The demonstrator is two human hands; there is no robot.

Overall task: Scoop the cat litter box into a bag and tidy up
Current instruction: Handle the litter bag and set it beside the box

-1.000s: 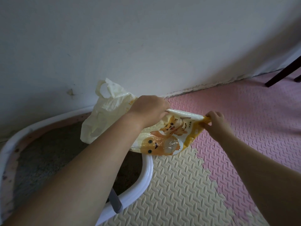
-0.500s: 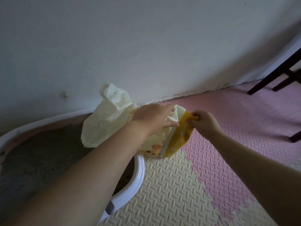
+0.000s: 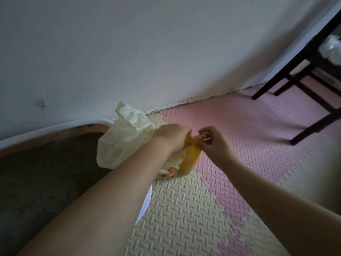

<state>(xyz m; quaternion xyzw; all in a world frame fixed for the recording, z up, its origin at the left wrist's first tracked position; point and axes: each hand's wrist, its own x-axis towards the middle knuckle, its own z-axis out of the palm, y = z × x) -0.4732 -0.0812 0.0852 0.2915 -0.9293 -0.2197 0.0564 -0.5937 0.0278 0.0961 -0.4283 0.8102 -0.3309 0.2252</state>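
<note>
Left hand (image 3: 171, 137): fingers curled round the gathered top of the printed pouch (image 3: 191, 159), knuckles up.
Right hand (image 3: 215, 143): thumb and fingertips pinching the pouch's folded orange edge, just beside the left hand.
Printed pouch: orange and cream with cartoon figures, held over the near corner of the litter box (image 3: 55, 127), its lower end hanging toward the foam mat (image 3: 184, 209).
Plastic bag (image 3: 123, 137): pale yellow and crumpled, slumped against the wall at the box's corner, touching the pouch, its top loose and untied.
Litter (image 3: 46, 172): grey and fairly level inside the white rim; whether any clumps remain I cannot tell.
Scoop: none in sight.
Surroundings: a dark chair (image 3: 295, 71) well apart to the right.
Progress, my estimate: late. Scooping looks finished and the pouch is being folded shut. Tying off the plastic bag and putting things away remain.
</note>
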